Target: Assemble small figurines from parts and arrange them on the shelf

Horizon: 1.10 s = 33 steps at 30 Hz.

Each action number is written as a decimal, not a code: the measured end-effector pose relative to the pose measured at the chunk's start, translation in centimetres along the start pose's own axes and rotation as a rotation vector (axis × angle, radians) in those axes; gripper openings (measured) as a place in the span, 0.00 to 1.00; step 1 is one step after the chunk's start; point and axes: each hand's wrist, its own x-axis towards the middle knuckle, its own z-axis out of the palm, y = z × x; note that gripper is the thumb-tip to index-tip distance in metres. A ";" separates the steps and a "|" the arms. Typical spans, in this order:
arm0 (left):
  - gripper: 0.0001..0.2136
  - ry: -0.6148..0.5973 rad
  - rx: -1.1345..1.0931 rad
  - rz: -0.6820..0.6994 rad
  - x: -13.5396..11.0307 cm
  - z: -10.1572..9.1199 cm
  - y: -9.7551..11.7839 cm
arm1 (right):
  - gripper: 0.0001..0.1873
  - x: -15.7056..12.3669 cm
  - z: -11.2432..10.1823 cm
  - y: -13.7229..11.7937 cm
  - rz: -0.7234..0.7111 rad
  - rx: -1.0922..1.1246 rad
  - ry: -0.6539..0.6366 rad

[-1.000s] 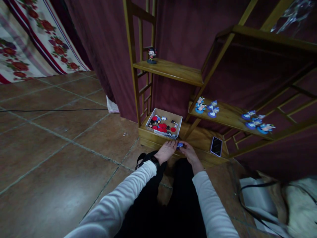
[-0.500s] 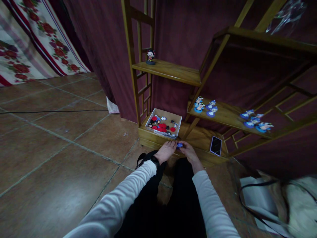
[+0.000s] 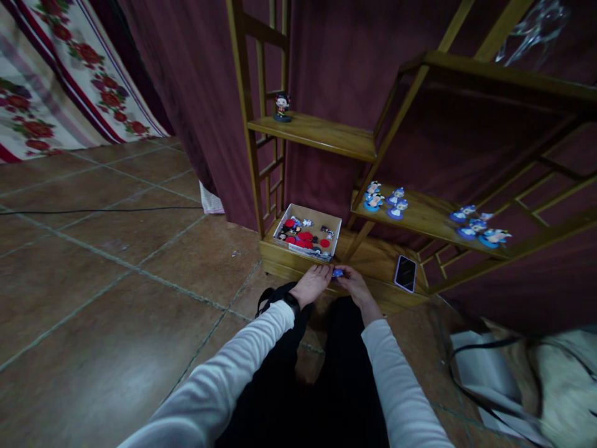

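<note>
Between my two hands is a small blue-purple figurine, mostly covered by the fingers. My left hand, with a dark watch on its wrist, closes on it from the left. From the right, my right hand pinches the same piece. Just beyond them sits an open cardboard box on the low wooden base, holding red discs and several small figure parts. Similar blue-and-purple figurines stand on the shelf to the right.
A phone lies on the base at right. More figurines occupy the shelf's far end, some lying over. One dark-haired figurine stands on the upper shelf. Bags rest on the floor at right; a cable crosses the tiles.
The view has shifted very slightly. Both hands stay at the same spot with the figurine between them.
</note>
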 end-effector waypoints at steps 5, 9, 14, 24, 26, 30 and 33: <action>0.20 0.003 0.031 -0.004 -0.1 -0.4 0.1 | 0.19 0.0 0.0 0.1 -0.008 0.005 -0.011; 0.20 0.005 0.036 -0.007 -0.1 -0.6 0.2 | 0.19 -0.1 0.0 0.1 -0.008 0.005 -0.024; 0.20 0.011 0.038 -0.010 -0.2 -0.5 0.2 | 0.19 0.0 -0.1 0.2 -0.017 0.000 -0.017; 0.17 0.007 -0.228 -0.096 0.0 -0.7 -0.4 | 0.20 -0.4 0.4 -0.3 -0.004 0.092 -0.046; 0.16 -0.001 -0.382 -0.142 0.1 -0.7 -0.7 | 0.21 -0.4 0.5 -0.4 0.002 0.115 -0.033; 0.13 0.051 -0.773 -0.244 0.7 -0.2 -1.3 | 0.22 -0.4 0.5 -0.6 -0.001 0.138 -0.035; 0.10 0.070 -1.115 -0.321 1.5 0.6 -1.5 | 0.22 -0.3 0.4 -0.6 -0.006 0.149 -0.029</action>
